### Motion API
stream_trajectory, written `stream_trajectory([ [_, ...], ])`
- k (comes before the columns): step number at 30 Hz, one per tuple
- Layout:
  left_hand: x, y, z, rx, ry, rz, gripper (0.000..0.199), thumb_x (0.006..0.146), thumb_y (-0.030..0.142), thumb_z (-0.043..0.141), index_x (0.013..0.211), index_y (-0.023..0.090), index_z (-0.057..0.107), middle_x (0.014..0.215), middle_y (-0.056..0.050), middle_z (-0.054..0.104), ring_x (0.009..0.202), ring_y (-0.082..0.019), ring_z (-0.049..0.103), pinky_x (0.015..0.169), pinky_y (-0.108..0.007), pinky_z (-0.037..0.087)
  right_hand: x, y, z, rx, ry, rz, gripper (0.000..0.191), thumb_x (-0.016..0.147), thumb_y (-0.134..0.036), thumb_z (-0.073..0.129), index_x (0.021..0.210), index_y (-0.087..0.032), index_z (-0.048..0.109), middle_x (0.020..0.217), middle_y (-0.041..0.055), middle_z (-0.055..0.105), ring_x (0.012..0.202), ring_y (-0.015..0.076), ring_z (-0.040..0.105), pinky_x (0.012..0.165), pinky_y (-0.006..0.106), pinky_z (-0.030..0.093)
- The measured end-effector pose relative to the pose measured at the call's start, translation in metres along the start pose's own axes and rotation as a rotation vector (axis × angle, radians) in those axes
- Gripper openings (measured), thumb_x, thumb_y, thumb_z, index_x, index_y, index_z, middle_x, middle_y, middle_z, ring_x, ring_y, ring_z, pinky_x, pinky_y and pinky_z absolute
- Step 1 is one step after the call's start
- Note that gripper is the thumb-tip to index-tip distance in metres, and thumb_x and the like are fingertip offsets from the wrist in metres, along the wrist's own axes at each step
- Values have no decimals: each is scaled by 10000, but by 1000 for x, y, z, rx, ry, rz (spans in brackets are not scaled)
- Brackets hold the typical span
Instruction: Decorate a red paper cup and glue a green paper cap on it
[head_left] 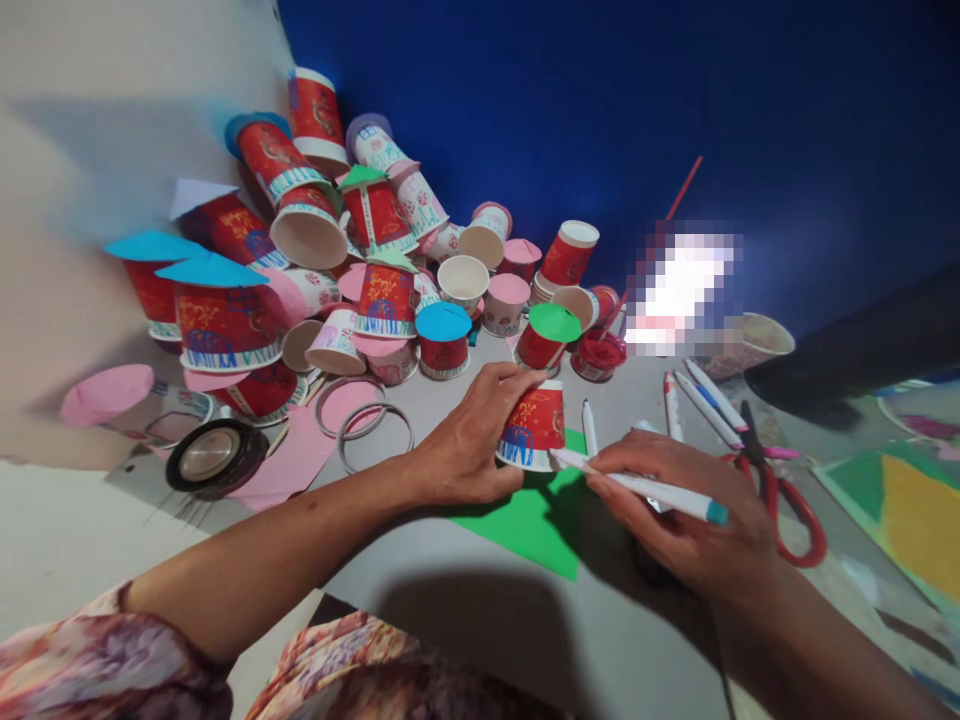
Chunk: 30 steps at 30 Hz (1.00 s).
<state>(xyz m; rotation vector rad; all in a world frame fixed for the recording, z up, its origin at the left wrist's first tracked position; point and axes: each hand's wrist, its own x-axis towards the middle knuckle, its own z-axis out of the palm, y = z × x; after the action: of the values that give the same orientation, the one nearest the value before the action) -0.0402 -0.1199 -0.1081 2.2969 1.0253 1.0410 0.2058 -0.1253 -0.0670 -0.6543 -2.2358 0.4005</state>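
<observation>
A red paper cup [541,415] with blue marks near its white rim is upside down, its rim low, above a green paper sheet [540,525]. Fingers of my left hand [476,435] are wrapped round the cup's left side. In my right hand [690,500] is a white marker [667,493] with a teal end; its tip is at the cup's lower right edge. Beside the cup, another white marker [589,428] lies on the table. Just behind stands a red cup [551,348] topped with a green paper disc [555,322].
Many decorated cups [386,300] are piled at the back left. Two grey rings [375,440], pink paper [300,455] and a round black object [214,455] lie left. At the right are red-handled scissors [799,520], several markers [709,405] and a red jar [598,355].
</observation>
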Motion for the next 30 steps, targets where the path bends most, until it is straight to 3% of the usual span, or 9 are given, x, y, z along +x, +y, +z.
stream_trajectory([
  [20, 0, 3, 0, -3, -11, 4, 994, 638, 77, 665, 1533, 272, 276, 1429, -158, 381, 1386, -360, 436, 1155, -589, 440, -3, 0, 5, 73, 17, -79, 164, 930, -89, 705, 1063, -182, 680, 854, 61, 752, 790, 168, 702, 732, 285, 556],
  [30, 0, 0, 0, -10, -3, -3, 989, 634, 69, 676, 1527, 260, 297, 1423, -154, 409, 1389, -346, 443, 1174, -571, 431, -2, 2, -1, 65, -24, -28, 125, 947, -124, 676, 1028, -218, 674, 805, 27, 731, 703, 165, 687, 632, 283, 526],
])
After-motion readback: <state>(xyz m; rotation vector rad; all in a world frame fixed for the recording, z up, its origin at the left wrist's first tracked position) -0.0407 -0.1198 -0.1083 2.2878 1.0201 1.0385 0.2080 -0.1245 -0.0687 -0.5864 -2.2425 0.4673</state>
